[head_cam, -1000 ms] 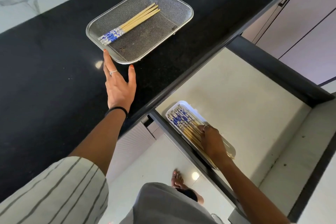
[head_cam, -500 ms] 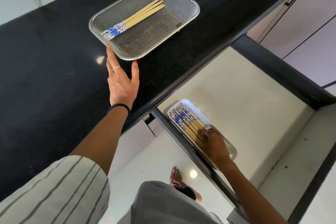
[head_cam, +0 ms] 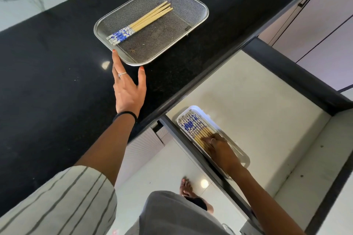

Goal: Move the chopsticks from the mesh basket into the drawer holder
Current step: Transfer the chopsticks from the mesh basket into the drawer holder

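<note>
A small bundle of bamboo chopsticks [head_cam: 140, 23] with blue-and-white patterned ends lay diagonally in the steel mesh basket [head_cam: 198, 8] on the black counter [head_cam: 47, 82], patterned ends toward 8 o'clock, bare tips toward 2 o'clock. They looked light, stiff and smooth, likely to roll or fan apart if pinched loosely; the best hold seemed to be across the whole bundle near its middle, where the pattern meets the plain bamboo, so the sticks would stay parallel.

The left hand [head_cam: 129, 91] lay open and flat on the counter at the basket's 7 o'clock corner, fingers spread, with index fingertip and thumb tip touching or just beside the rim; it held nothing.

At 5 o'clock of the basket, in the open drawer [head_cam: 267, 101], the white holder [head_cam: 246, 160] already carried a row of matching chopsticks. The right hand [head_cam: 222, 151] rested palm-down on their plain ends, fingers loosely extended, seemingly pressing or levelling them rather than gripping any.
</note>
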`<state>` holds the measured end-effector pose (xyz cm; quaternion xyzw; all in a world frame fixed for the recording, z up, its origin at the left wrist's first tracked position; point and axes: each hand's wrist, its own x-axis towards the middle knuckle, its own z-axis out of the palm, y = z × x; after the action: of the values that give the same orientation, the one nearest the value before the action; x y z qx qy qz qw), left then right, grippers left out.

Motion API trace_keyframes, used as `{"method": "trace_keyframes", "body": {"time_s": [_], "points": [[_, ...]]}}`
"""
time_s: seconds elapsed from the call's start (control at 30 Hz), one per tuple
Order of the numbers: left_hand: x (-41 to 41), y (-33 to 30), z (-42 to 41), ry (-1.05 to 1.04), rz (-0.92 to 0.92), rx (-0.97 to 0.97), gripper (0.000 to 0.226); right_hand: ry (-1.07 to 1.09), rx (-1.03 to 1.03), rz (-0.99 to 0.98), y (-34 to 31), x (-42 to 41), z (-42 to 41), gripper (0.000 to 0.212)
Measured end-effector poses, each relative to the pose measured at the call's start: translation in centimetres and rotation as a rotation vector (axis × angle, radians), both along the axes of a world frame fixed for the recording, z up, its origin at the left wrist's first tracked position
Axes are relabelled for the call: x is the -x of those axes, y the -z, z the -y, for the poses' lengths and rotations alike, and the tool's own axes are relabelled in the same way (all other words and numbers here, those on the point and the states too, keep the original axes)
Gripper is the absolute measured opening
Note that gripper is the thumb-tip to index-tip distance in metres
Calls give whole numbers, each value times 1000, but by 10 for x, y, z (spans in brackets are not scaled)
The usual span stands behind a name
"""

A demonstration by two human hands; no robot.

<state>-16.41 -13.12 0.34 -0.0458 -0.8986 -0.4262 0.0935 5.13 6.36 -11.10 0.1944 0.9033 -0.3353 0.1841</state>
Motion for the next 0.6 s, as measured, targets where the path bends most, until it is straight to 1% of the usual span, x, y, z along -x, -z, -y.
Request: {"method": "trace_keyframes", "body": {"time_s": [0.13, 0.3, 0.4, 0.5, 0.6], "points": [[1, 0, 0, -2, 0, -3, 78, -136, -120, -64, 3, -5, -4, 42], [0, 1, 0, -8, -9, -6, 78, -221, -185, -99, 3, -9, -5, 42], [1, 2, 0, 0, -8, -8, 78, -218, -146, -112, 4, -11, -7, 40], [1, 2, -1, -6, -10, -4, 78, -151, -38, -98, 5, -12, -8, 35], [2, 2, 0, -14, -2, -1, 78, -94, 3, -102, 1, -11, -8, 30]]}}
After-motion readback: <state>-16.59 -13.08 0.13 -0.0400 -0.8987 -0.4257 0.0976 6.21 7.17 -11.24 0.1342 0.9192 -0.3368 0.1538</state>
